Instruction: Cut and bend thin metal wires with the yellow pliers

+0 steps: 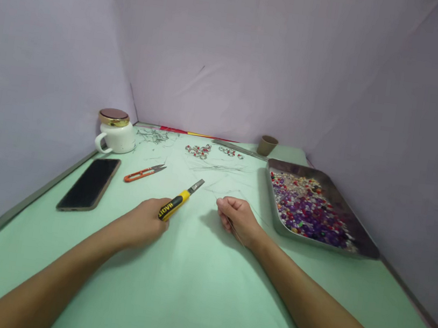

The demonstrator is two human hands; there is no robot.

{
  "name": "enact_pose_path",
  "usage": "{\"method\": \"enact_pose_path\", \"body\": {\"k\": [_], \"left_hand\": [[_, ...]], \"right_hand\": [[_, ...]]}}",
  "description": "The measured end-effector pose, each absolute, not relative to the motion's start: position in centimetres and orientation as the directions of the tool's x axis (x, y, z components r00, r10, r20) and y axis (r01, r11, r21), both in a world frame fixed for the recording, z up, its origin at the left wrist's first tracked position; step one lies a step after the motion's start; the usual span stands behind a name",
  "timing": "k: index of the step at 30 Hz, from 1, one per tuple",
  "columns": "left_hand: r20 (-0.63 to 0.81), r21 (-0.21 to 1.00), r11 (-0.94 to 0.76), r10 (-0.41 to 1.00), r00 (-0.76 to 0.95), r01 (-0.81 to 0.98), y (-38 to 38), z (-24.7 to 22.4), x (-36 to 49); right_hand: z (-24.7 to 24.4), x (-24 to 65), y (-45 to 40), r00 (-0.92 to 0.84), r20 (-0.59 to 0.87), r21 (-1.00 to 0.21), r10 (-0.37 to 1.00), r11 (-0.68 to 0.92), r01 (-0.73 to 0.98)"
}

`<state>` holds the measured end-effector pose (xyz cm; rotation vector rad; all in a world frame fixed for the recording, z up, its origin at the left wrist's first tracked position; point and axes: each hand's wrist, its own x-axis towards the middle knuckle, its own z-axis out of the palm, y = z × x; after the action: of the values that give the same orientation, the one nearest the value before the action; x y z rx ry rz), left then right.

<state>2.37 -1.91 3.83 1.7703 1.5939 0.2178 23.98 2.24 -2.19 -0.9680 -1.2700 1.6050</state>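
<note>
1. I see the left hand (148, 223) gripping one cutter (174, 206) near centre.
2. Right of centre, the right hand (238, 222) pinches one thin strand (238, 237).
3. One tray (345, 206), right; one phone (89, 185), left.

A pale green tabletop (183, 300) spreads between three plain, lilac-grey walls that enclose it like a booth. The back wall (220, 39) rises behind the far edge, its surface faintly creased and marked by one short, dark, slanting line (202, 68); the left wall (39, 52) and the right wall (407, 130) flank the tabletop and run up out of view. A narrow red and yellow strip (172, 130) shows near the foot of the back wall. A grey band (7, 224) borders the tabletop on the left, a darker one on the right. Soft, diffuse light fills the space, dimming toward the right side.
</note>
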Motion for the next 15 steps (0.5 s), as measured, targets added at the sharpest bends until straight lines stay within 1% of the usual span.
{"method": "enact_pose_path", "body": {"k": [1, 2, 4, 6, 9, 12, 15], "left_hand": [[-0.402, 0.700, 0.111, 0.878, 0.261, 0.705, -2.05, 4.11, 2.23], [-0.470, 0.765, 0.207, 0.826, 0.310, 0.609, -2.22, 4.39, 2.10], [-0.568, 0.807, 0.386, 0.715, 0.408, 0.448, -2.56, 4.83, 1.93], [-0.588, 0.808, 0.490, 0.640, 0.495, 0.327, -2.80, 5.02, 1.91], [-0.568, 0.789, 0.590, 0.597, 0.567, 0.169, -2.85, 4.94, 2.08], [-0.570, 0.745, 0.665, 0.599, 0.563, 0.046, -2.71, 4.80, 2.30], [-0.561, 0.747, 0.665, 0.632, 0.534, -0.003, -2.68, 4.77, 2.55]], "right_hand": [[-2.20, 23.98, 2.25, -0.340, -0.060, -0.979, 0.938, -0.122, -0.164], [-2.22, 23.99, 2.25, -0.339, -0.058, -0.977, 0.939, -0.123, -0.175], [-2.23, 24.03, 2.25, -0.336, -0.061, -0.973, 0.940, -0.132, -0.191], [-2.22, 24.04, 2.24, -0.333, -0.069, -0.969, 0.940, -0.143, -0.203], [-2.16, 24.03, 2.23, -0.326, -0.078, -0.967, 0.942, -0.152, -0.207], [-2.07, 24.05, 2.25, -0.318, -0.097, -0.968, 0.943, -0.164, -0.191], [-1.98, 24.10, 2.29, -0.324, -0.110, -0.971, 0.940, -0.171, -0.167]]}}
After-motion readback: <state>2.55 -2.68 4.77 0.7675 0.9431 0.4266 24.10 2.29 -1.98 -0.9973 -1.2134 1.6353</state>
